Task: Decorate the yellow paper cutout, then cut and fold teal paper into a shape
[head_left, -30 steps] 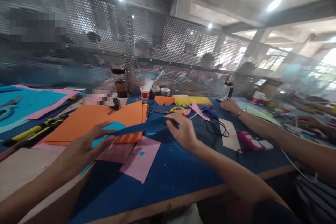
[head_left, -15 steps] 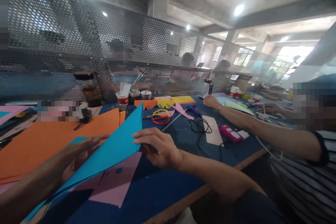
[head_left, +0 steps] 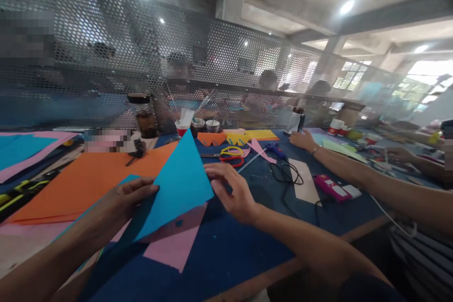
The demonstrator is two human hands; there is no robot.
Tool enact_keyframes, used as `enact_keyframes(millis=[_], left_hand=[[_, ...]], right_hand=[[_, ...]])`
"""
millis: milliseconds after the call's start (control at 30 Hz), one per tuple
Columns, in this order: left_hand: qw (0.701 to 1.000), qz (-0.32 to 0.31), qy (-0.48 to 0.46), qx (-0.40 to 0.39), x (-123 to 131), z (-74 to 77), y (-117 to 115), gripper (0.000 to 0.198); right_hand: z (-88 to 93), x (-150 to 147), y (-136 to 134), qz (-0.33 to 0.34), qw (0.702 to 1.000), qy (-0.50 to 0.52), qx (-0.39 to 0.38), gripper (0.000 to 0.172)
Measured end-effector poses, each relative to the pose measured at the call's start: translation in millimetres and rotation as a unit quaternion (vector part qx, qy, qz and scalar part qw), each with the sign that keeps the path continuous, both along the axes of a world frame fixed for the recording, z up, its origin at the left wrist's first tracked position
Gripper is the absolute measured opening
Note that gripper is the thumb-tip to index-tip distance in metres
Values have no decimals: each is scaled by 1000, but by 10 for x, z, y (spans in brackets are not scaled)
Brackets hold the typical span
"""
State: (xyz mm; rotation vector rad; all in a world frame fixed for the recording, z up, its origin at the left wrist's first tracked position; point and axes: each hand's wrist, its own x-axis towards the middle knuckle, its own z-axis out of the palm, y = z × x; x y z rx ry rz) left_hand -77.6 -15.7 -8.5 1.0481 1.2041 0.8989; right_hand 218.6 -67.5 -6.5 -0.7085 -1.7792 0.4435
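One blue table (head_left: 247,255) before us; orange sheets (head_left: 88,184) at left. Blue paper (head_left: 180,179), tip upward, held above table, nearer us than orange sheets. Our left hand (head_left: 130,198): thumb and fingers closed on its left part. Our right hand (head_left: 233,193): half open at its right edge, contact uncertain. Pink paper (head_left: 170,247) below; scissors (head_left: 220,155) beyond our right hand.
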Motion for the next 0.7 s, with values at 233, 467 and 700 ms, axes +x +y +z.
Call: enact_keyframes(millis=[233,467,700], left_hand=[[996,40,-84,17,-5,-43,-7,51],[993,42,-102,34,84,-39,-81,52],[992,30,-109,59,86,-53,-103,49]], right_hand=[[-49,-34,123,10,941,109,-320,53],[-89,-75,157,16,909,154,-388,52],[53,-64,69,98,887,170,-417,50]])
